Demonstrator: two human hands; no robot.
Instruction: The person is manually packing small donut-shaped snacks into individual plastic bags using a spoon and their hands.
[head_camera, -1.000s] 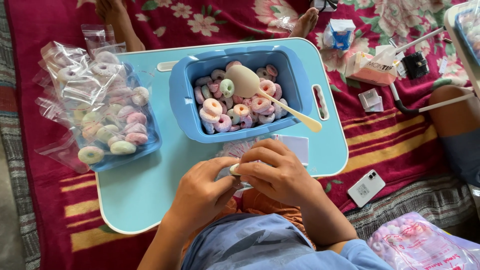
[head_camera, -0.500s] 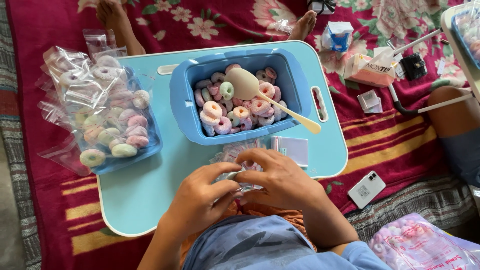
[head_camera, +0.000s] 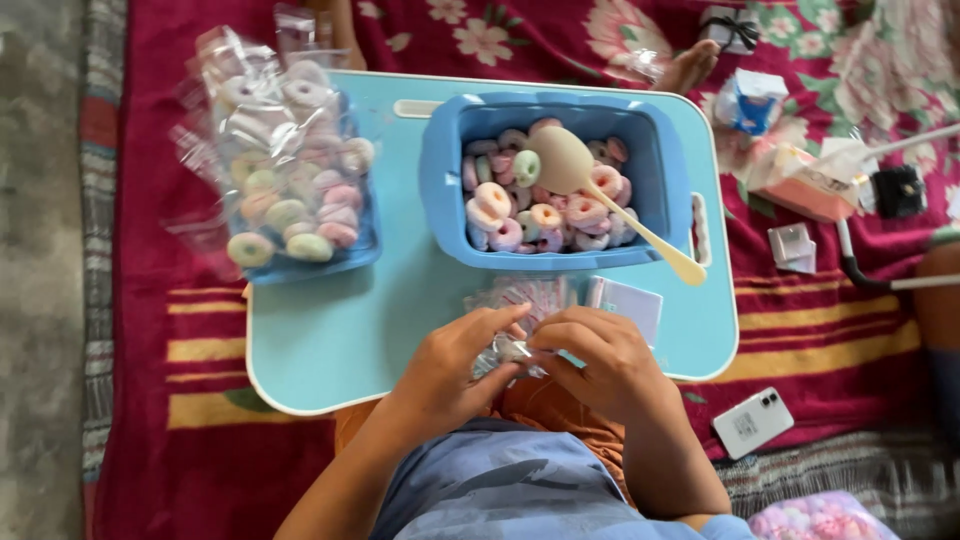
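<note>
While both wrists are bent inward, a small clear bag (head_camera: 505, 352) is pinched between the fingers of the left hand (head_camera: 452, 370) and right hand (head_camera: 600, 362), just below the blue tub (head_camera: 445, 215) on the bench (head_camera: 330, 340).

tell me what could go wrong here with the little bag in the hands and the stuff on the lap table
The clear small bag, pinched between the left hand and right hand at the table's near edge, could slip into the lap. The heap of filled bags overhangs its blue tray and might slide off. The spoon handle juts past the blue tub rim; a bump could tip it out.
</note>
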